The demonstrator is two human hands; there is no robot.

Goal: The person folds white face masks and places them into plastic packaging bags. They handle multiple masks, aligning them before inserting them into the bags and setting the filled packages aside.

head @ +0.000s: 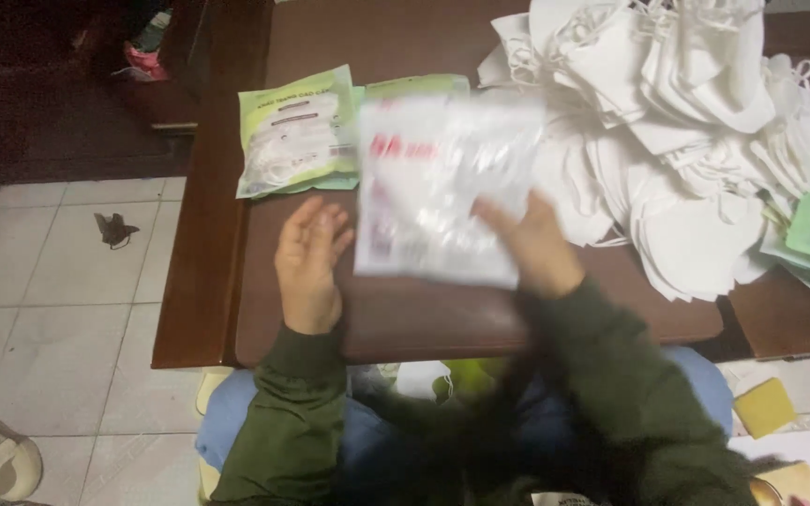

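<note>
My right hand (532, 245) is clamped on a clear plastic packet (442, 187), blurred, above the tabletop (424, 319). My left hand (309, 262) lies flat, fingers spread, at the packet's 9 o'clock. White masks (677, 141) pile at 2 o'clock.

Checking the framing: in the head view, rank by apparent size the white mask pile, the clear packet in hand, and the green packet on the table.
1. white mask pile
2. clear packet, blurred and raised nearer the camera, so unsure
3. green packet
</note>
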